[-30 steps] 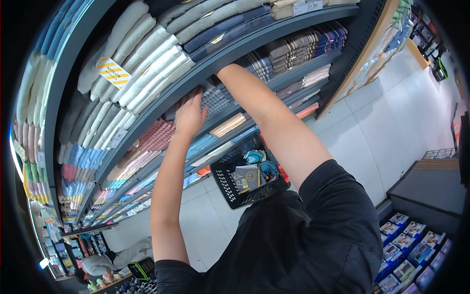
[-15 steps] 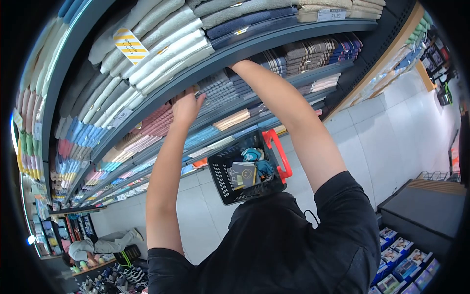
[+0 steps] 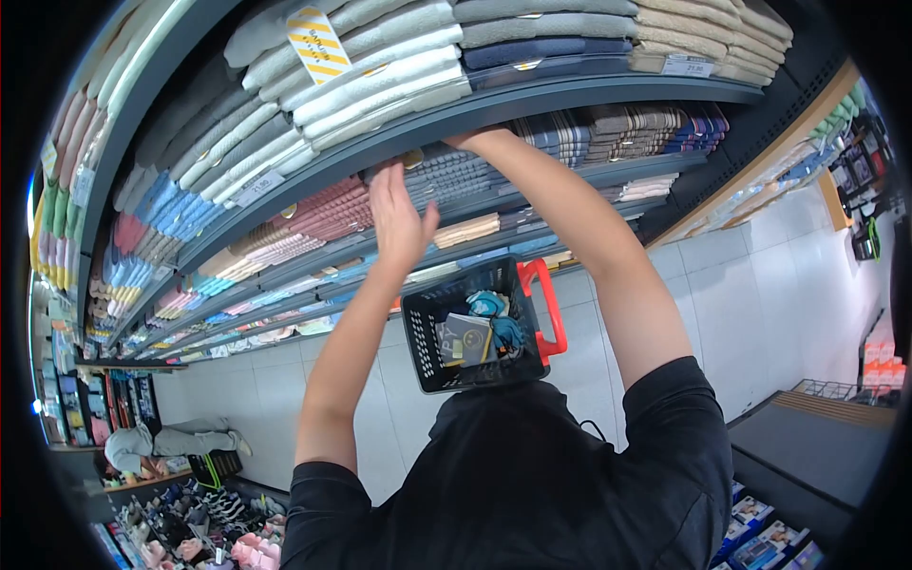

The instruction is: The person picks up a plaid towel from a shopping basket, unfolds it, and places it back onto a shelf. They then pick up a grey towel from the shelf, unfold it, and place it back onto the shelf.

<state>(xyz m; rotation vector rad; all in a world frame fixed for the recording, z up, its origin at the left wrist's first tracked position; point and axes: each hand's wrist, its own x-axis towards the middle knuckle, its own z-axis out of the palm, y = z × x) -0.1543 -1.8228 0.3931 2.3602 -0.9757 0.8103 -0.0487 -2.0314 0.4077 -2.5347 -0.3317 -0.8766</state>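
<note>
My left hand [image 3: 401,220] is open with its fingers stretched out together and the thumb apart. It lies against the front of the folded towels, between a dusty pink stack [image 3: 328,207] and a grey-blue stack [image 3: 451,179]. My right hand [image 3: 482,141] reaches in beneath the upper shelf edge, over the grey-blue towels. Its fingers are hidden there, so I cannot see whether they hold anything. Plaid towels [image 3: 622,133] are stacked to the right of it.
Above my hands, the upper shelf edge [image 3: 570,98] carries white, grey, navy and beige towels. A black basket [image 3: 421,353] with a red handle [image 3: 554,323] holds a grey booklet and blue items. Another person [image 3: 142,446] is at the lower left.
My left hand has moved to the right along the stacks, and its fingers are straighter. My right hand stays under the shelf edge. The view has shifted slightly.
</note>
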